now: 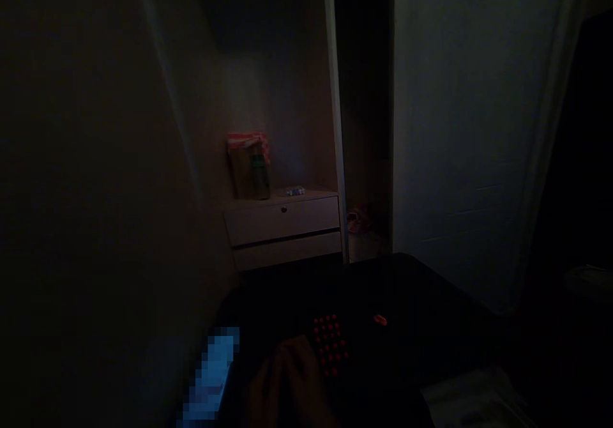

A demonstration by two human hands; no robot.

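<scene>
DARKNESS RULING INDOORS

Gloom is covering nearly everything here! A dim brownish wall or panel (96, 160) is looming left; a cupboard (292, 102) is showing two drawers (306, 217) beneath its open recess; a black gap (366, 83) is running upright alongside; and a tall pale panel (460, 128) is catching faint light, right.

I have both hands in dim view, low over the near part of the dark surface (368, 287), toward its left edge. The left hand (263, 386) and right hand (308, 377) lean together at the top, pointing forward. It's too dark for me to read fingers or grip.
</scene>
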